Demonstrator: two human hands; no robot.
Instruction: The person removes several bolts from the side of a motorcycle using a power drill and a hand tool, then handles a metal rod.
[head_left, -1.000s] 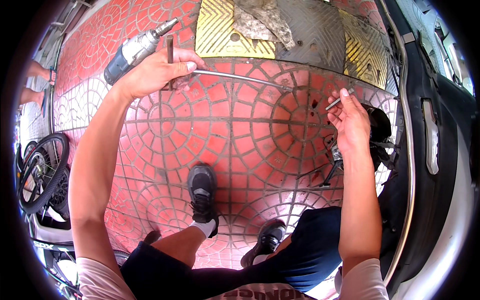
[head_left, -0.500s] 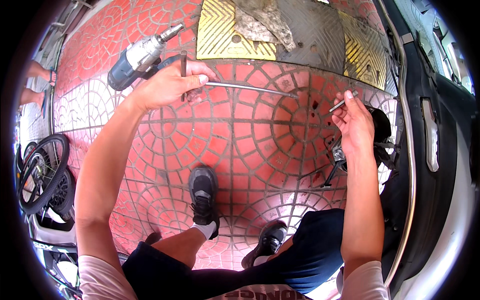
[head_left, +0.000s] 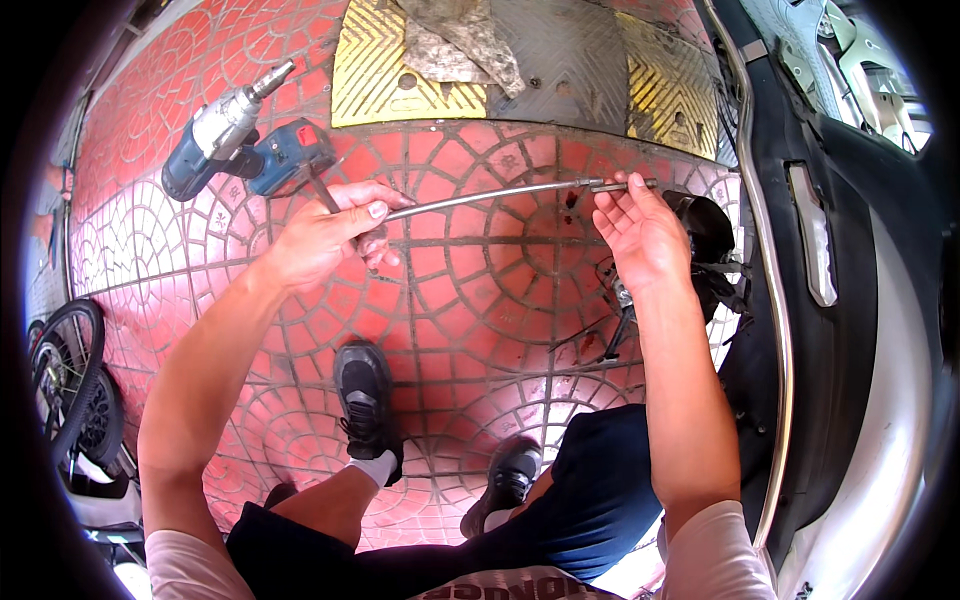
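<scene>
Left hand [head_left: 335, 232], 10 o'clock: fingers grasping the T-handled rod [head_left: 490, 197] at its crossbar end, likely to steady the long shaft, which reaches toward 1–2 o'clock. Right hand [head_left: 645, 235], 2 o'clock: fingertips pinching a short metal bar [head_left: 616, 187], presumably to keep it in line with the rod tip; contact there cannot be told. Cordless impact wrench [head_left: 222, 130] lies on tiled floor [head_left: 480, 340], 10 o'clock, beyond left hand.
</scene>
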